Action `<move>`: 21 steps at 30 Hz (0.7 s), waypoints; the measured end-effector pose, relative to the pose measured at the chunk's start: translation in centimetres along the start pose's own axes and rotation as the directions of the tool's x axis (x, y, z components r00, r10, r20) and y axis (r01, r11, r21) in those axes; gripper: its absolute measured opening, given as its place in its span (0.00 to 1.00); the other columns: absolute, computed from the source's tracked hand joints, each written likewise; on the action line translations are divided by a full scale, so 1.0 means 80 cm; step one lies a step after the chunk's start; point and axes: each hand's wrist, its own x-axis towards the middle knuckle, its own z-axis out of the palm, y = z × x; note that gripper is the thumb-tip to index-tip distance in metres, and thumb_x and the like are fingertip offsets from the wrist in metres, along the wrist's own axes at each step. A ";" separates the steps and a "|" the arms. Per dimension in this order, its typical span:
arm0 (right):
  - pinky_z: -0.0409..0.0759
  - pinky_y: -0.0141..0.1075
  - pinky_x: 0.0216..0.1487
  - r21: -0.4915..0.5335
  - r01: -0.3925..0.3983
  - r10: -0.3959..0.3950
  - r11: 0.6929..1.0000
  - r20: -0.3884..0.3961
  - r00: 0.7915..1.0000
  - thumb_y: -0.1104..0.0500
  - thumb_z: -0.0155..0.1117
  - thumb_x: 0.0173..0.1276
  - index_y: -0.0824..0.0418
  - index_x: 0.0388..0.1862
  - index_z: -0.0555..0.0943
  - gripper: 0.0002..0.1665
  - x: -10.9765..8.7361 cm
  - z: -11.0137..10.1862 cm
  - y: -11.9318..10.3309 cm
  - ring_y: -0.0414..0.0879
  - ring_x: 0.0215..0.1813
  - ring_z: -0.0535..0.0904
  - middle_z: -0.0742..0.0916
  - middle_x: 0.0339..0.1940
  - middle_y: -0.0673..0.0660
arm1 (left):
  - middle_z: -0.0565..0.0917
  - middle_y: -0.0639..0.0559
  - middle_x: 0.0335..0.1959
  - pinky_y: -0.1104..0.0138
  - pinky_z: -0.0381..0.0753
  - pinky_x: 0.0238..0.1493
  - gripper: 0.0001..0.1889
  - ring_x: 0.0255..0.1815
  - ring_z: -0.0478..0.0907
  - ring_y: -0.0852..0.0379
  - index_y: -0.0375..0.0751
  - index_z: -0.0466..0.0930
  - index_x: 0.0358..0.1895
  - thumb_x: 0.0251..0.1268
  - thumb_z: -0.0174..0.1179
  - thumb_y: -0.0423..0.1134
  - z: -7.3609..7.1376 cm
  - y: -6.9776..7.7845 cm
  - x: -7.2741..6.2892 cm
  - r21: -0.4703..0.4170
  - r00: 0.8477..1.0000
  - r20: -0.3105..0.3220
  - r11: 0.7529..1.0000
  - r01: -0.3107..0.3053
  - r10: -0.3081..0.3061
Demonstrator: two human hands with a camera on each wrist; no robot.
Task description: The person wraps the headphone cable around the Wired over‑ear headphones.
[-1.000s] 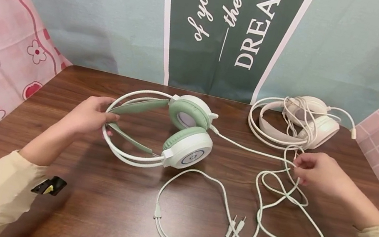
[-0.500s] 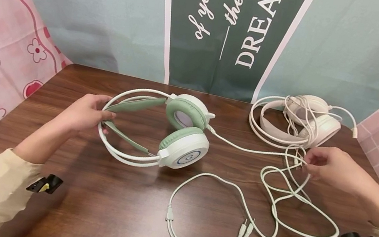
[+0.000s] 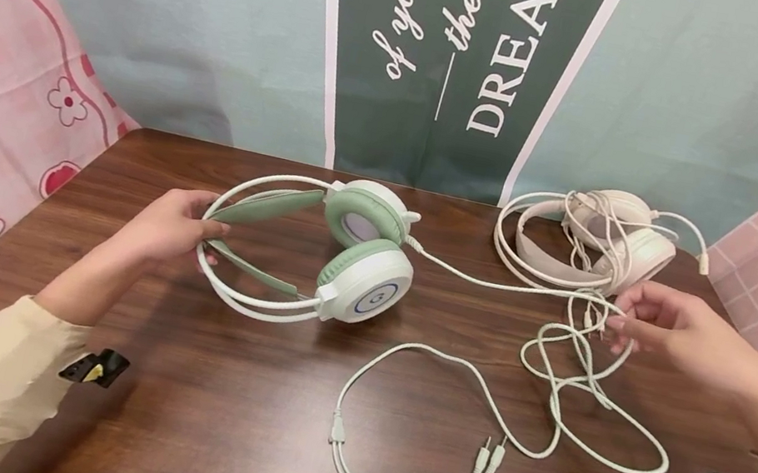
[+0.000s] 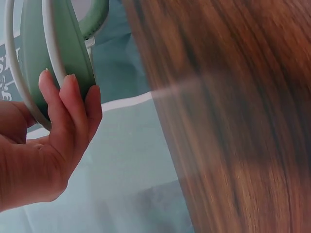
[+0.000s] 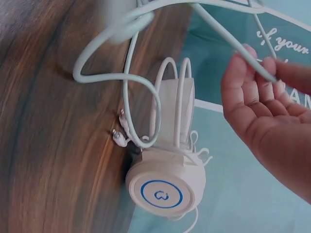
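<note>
A headset (image 3: 365, 289) with white ear cups and green cushions is tilted over the table at the left. My left hand (image 3: 170, 229) grips the top of its headband, fingers over the white hoops (image 4: 51, 39) and green strap (image 4: 70, 58) in the left wrist view. Its pale green cable (image 3: 485, 281) runs from an ear cup to my right hand (image 3: 682, 328), which pinches it between thumb and fingers. More cable hangs and lies in tangled loops (image 3: 647, 444) below that hand. The cable's two plugs (image 3: 488, 459) lie near the table's front, beside a splitter (image 3: 337, 430).
A second, pinkish-white headset (image 3: 637, 257) lies at the back right, its cable wound round it and its microphone boom sticking out to the right. The brown wooden table (image 3: 201, 425) ends at a cloth backdrop (image 3: 235, 17). Pink cloths hang at both sides.
My right hand has moved right and slightly back with the cable, drawing the loops and plugs to the right. The green-and-white headset in my left hand has shifted slightly left and back.
</note>
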 end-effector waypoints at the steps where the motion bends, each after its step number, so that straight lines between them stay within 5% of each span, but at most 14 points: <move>1: 0.79 0.31 0.25 -0.034 0.004 -0.004 0.999 0.007 1.000 0.76 0.51 0.63 0.67 0.34 0.73 0.07 -0.001 -0.001 0.000 0.42 0.26 0.79 0.82 0.24 0.55 | 0.77 0.47 0.25 0.60 0.84 0.22 0.19 0.16 0.77 0.62 0.20 0.62 0.56 0.62 0.50 0.26 -0.003 -0.001 -0.001 -0.005 1.000 -0.007 1.000 -0.002 0.002; 8: 0.71 0.28 0.18 -0.202 0.076 -0.070 0.977 0.034 0.997 0.80 0.54 0.55 0.62 0.30 0.76 0.15 -0.005 0.000 0.004 0.35 0.24 0.74 0.80 0.23 0.47 | 0.77 0.50 0.24 0.68 0.82 0.22 0.20 0.16 0.76 0.63 0.19 0.61 0.56 0.62 0.50 0.26 -0.019 -0.004 -0.006 -0.016 0.999 -0.026 0.999 -0.031 0.031; 15: 0.63 0.26 0.21 -0.621 -0.076 -0.028 0.780 -0.155 0.988 0.70 0.63 0.53 0.51 0.21 0.75 0.14 -0.009 -0.010 -0.005 0.31 0.22 0.67 0.75 0.16 0.40 | 0.77 0.54 0.22 0.68 0.83 0.23 0.20 0.17 0.77 0.63 0.19 0.61 0.56 0.63 0.50 0.27 -0.037 0.003 -0.016 0.026 0.998 -0.054 0.999 -0.035 0.037; 16: 0.63 0.26 0.21 -0.623 -0.099 -0.008 0.776 -0.166 0.986 0.69 0.64 0.54 0.51 0.21 0.75 0.13 -0.010 -0.013 -0.008 0.32 0.22 0.67 0.75 0.16 0.40 | 0.77 0.54 0.22 0.69 0.82 0.22 0.21 0.17 0.77 0.63 0.20 0.60 0.57 0.64 0.50 0.27 -0.039 0.004 -0.017 0.026 0.998 -0.061 0.999 -0.032 0.033; 21: 0.72 0.27 0.17 -0.451 -0.182 0.116 0.874 -0.170 0.979 0.69 0.62 0.59 0.55 0.22 0.79 0.11 -0.013 -0.026 -0.023 0.38 0.17 0.72 0.79 0.15 0.48 | 0.76 0.57 0.21 0.68 0.82 0.21 0.21 0.16 0.76 0.63 0.21 0.59 0.58 0.64 0.50 0.28 -0.046 0.008 -0.020 0.020 0.996 -0.083 0.999 -0.039 0.041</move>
